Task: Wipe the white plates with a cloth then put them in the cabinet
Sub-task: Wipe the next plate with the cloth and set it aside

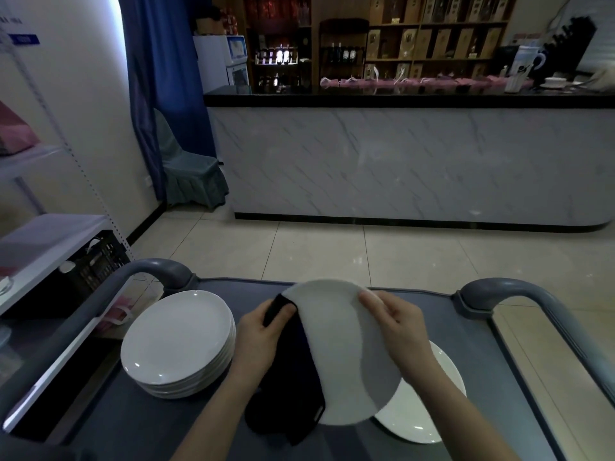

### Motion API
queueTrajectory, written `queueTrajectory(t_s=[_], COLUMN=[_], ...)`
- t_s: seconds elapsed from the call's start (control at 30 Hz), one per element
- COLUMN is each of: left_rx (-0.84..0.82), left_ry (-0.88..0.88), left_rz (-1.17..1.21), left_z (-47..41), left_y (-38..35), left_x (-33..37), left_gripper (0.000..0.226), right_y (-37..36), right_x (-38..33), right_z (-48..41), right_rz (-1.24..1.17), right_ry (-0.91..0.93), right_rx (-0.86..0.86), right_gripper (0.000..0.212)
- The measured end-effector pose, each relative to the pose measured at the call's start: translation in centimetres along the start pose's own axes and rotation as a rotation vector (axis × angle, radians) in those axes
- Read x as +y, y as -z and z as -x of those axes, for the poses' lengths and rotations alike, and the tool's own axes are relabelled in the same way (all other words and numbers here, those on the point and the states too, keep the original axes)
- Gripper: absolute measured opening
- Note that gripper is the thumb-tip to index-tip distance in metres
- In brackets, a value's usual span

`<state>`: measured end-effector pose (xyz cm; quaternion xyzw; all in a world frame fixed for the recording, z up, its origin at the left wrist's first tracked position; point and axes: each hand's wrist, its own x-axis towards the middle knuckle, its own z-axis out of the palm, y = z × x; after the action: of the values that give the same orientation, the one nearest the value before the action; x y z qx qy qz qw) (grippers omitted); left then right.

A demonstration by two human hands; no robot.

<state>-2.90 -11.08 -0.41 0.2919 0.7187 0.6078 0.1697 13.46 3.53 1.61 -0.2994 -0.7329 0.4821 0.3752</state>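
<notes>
I hold a white plate [336,347] tilted above the grey cart top [139,424]. My right hand [396,324] grips its upper right rim, fingers over the edge. My left hand [263,331] grips a dark cloth [293,387] against the plate's left edge; the cloth hangs down over the plate's left side. A stack of several white plates [176,341] stands on the cart at the left. Another white plate [422,414] lies on the cart at the right, partly hidden under the held plate.
The cart has grey curved handles at the far left [156,271] and far right [519,291]. A white shelf unit [43,247] with a dark crate [96,264] stands to the left. Beyond tiled floor is a marble-fronted counter [399,161] and a covered chair [186,168].
</notes>
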Motion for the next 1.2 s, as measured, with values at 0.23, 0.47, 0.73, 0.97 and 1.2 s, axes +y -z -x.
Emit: queueTrajectory(t_s=[0.23, 0.47, 0.73, 0.97, 1.2], left_rx=[0.074, -0.313, 0.006, 0.014, -0.375], left_ry=[0.047, -0.175, 0.064, 0.076, -0.092], left_rz=[0.044, -0.206, 0.017, -0.036, -0.239], left_z=[0.0, -1.0, 0.0, -0.2, -1.2], left_y=[0.6, -0.9, 0.0, 1.0, 0.3], left_x=[-0.4, 1.4, -1.0, -1.3, 0.7], left_gripper=[0.015, 0.032, 0.021, 0.022, 0.019], right_y=[0.5, -0.8, -0.5, -0.7, -1.1], right_x=[0.2, -1.2, 1.1, 1.7, -0.6], right_z=[0.3, -2.1, -0.8, 0.3, -1.4], right_rz=[0.006, 0.462, 0.039, -0.009, 0.385], right_ry=[-0.114, 0.155, -0.051, -0.152, 0.134], right_rx=[-0.115, -0.576, -0.054, -0.044, -0.505], right_gripper=[0.025, 0.030, 0.032, 0.029, 0.040])
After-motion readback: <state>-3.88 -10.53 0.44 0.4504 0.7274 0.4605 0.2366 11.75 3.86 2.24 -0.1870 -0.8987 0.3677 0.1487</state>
